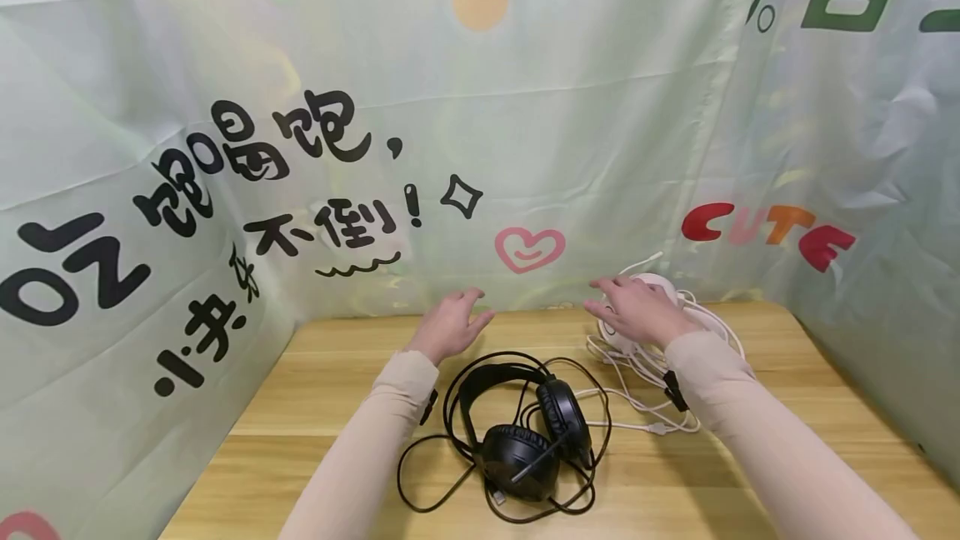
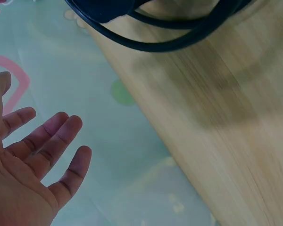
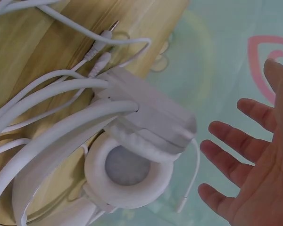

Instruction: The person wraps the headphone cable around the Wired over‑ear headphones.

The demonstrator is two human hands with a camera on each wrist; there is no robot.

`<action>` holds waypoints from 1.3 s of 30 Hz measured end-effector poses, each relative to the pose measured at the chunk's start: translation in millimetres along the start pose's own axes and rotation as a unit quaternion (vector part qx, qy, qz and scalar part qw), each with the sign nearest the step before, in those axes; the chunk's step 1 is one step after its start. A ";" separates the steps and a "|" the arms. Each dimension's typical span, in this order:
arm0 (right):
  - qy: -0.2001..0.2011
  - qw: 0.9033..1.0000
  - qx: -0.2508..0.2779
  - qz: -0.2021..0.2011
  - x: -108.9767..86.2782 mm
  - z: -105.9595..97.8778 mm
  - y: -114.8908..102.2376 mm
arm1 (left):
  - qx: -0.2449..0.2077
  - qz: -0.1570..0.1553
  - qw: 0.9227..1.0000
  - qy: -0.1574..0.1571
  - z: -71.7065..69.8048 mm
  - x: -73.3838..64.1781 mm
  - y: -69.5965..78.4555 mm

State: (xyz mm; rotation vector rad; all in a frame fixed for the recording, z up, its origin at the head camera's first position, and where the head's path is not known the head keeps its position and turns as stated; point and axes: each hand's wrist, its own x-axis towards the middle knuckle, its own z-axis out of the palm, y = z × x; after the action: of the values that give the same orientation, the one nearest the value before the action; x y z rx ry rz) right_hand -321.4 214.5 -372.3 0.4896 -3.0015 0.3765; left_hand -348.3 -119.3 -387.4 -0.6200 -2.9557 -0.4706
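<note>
place: screened-off work spot, building type unclear | printed cloth point(image 1: 615, 148) far, left and right | wooden table point(image 1: 285, 415) near

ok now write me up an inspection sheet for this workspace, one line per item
Surface: light wood table, grain visible.
Job's things: black headphones lie near the front middle; white headphones sit farther back, to the right.
Clutter: nothing seen besides the headphones and their cables.
Hands: left hand and right hand both raised, fingers loose, holding nothing.
Cables: black cable loops loosely around the black headphones; white cables lie tangled by the white pair.
Surroundings: pale printed cloth behind and at both sides.
</note>
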 end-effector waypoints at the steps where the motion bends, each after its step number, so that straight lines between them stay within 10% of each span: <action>1: 0.005 1.000 0.000 -0.005 -1.3 0.6 -0.7 | -0.001 0.006 1.000 0.002 0.5 -0.5 0.7; 39: 0.053 0.986 0.077 -0.140 -83.1 23.0 -66.4 | -0.083 0.185 0.979 -0.025 10.1 -70.5 37.1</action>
State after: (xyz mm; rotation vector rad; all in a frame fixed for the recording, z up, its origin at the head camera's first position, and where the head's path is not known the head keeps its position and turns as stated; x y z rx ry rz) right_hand -222.3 172.8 -388.9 0.8630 -2.7600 0.5913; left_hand -268.9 -110.5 -396.8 -1.1853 -2.7672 -0.6713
